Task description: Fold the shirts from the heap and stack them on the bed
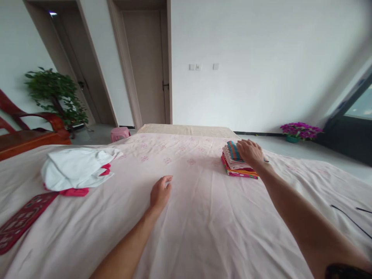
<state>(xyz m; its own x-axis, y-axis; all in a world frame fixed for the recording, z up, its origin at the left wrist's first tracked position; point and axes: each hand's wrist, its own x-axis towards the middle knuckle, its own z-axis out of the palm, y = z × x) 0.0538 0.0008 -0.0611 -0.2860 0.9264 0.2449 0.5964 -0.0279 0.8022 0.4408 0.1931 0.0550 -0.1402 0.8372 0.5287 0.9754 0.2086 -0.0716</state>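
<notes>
My right hand (pixel 249 151) lies flat, fingers spread, on top of a stack of folded colourful cloths (pixel 235 162) at the right of a bed covered by a pale pink sheet (pixel 192 217). My left hand (pixel 160 192) rests on the sheet in the middle of the bed, fingers loosely curled with nothing visible in them. A heap of unfolded white and red cloth (pixel 76 169) sits at the left, well beyond my left hand.
A dark red patterned mat (pixel 20 221) lies at the bed's left edge. Beyond the bed are a red wooden chair (pixel 26 133), a green plant (pixel 56 95), a pink stool (pixel 119 133), doors and a pot of purple flowers (pixel 300 131). Black cables (pixel 350 219) lie at the right.
</notes>
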